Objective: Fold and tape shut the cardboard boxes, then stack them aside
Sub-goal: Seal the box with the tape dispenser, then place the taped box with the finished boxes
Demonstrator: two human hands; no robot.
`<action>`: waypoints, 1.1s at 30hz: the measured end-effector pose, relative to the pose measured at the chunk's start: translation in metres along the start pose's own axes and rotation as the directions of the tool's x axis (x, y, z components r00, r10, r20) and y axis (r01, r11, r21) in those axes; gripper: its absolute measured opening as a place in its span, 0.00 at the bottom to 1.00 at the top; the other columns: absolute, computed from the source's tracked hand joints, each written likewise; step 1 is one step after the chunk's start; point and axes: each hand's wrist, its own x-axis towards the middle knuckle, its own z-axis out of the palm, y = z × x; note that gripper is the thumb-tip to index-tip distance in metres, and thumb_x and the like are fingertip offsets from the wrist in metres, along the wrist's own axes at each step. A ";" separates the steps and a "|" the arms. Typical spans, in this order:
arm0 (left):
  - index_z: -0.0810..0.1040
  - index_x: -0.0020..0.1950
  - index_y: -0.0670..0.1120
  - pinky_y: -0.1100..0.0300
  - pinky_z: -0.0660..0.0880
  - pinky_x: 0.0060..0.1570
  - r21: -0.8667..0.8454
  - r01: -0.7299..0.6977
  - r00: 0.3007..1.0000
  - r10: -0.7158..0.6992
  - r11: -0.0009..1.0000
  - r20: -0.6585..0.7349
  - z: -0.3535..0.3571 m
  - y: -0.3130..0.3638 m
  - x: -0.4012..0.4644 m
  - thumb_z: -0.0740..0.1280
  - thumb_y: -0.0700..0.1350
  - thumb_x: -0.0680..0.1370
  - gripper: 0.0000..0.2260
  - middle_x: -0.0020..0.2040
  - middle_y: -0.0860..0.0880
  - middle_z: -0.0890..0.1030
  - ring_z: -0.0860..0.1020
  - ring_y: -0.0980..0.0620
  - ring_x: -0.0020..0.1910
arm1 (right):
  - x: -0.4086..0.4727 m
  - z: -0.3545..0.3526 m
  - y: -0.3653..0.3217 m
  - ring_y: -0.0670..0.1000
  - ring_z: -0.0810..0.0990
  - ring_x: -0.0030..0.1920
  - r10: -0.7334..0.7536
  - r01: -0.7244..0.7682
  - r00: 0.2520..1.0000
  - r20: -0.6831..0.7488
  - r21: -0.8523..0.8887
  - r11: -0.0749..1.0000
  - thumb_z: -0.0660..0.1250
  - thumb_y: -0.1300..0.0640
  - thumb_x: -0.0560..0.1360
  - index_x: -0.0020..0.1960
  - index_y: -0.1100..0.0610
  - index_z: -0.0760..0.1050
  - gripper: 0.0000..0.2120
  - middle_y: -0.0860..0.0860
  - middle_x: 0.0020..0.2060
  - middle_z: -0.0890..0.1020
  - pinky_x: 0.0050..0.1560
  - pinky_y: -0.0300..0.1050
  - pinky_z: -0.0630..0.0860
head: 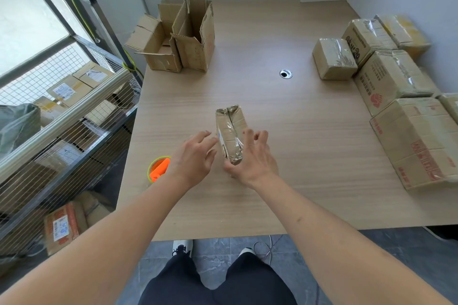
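Cardboard box (230,132), taped, is standing narrow between spread fingers of left hand (192,156) and right hand (252,158), neither gripping; a nudge is risking toppling it.

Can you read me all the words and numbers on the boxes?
None can be read as words.
Red print on the taped boxes at the right: too blurred.
Dark print on the taped box farther back: too blurred.
Faint red print on the open box: too faint.
White labels on parcels in the wire cart: too small.
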 end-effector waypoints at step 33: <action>0.62 0.82 0.51 0.46 0.66 0.71 0.184 -0.209 0.971 0.182 0.960 0.157 -0.237 0.076 0.042 0.60 0.54 0.85 0.25 0.76 0.41 0.68 0.68 0.40 0.73 | -0.082 -0.191 -0.133 0.56 0.78 0.57 0.168 -0.156 0.904 -0.392 0.063 0.986 0.75 0.41 0.69 0.71 0.41 0.71 0.32 0.50 0.62 0.69 0.55 0.50 0.77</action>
